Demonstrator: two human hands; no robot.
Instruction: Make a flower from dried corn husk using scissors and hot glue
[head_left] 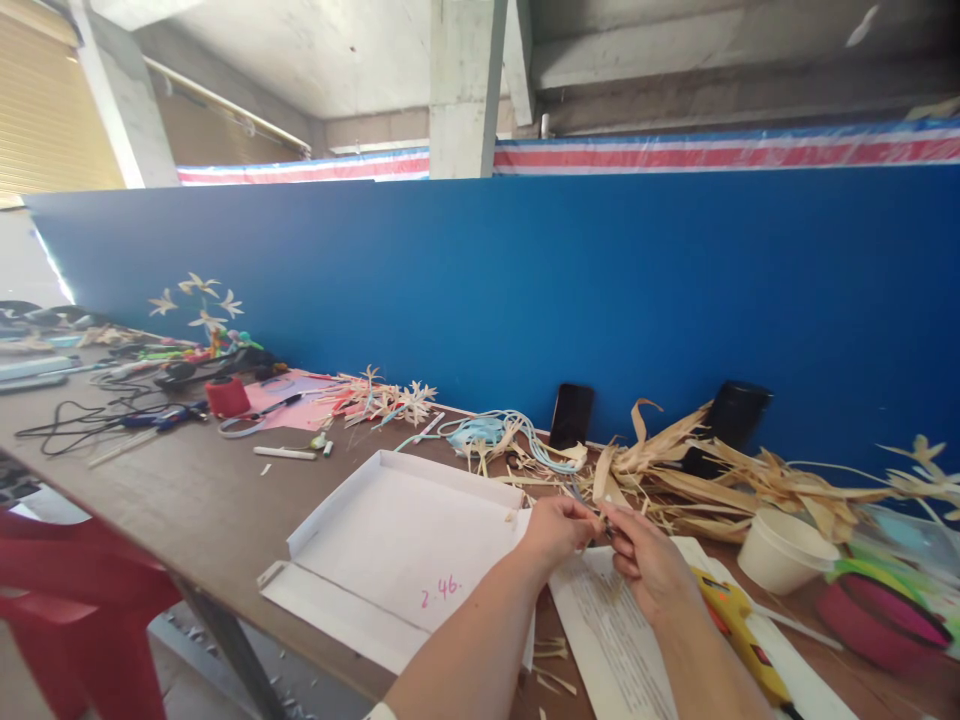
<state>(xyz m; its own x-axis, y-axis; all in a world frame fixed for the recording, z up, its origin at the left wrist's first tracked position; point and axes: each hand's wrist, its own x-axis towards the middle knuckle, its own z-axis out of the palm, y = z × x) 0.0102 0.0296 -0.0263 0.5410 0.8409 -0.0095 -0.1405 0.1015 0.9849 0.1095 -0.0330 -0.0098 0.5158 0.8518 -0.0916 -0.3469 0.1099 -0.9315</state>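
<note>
My left hand and my right hand meet over the right part of the table, fingertips nearly touching. The left fingers are pinched together; what lies in them is too small to name. My right hand is closed as well, with a small dark bit showing at its fingers that I cannot make out. Just beyond them lies a bundle of dried corn husks. Below is a printed paper sheet with husk scraps on it. A white open cardboard box marked "2.46." sits beside my left forearm.
At the right are a yellow glue gun, a white paper cup and a pink bowl. A phone leans on the blue partition. Husk flowers, a red thread spool and cables lie leftward. A red chair stands lower left.
</note>
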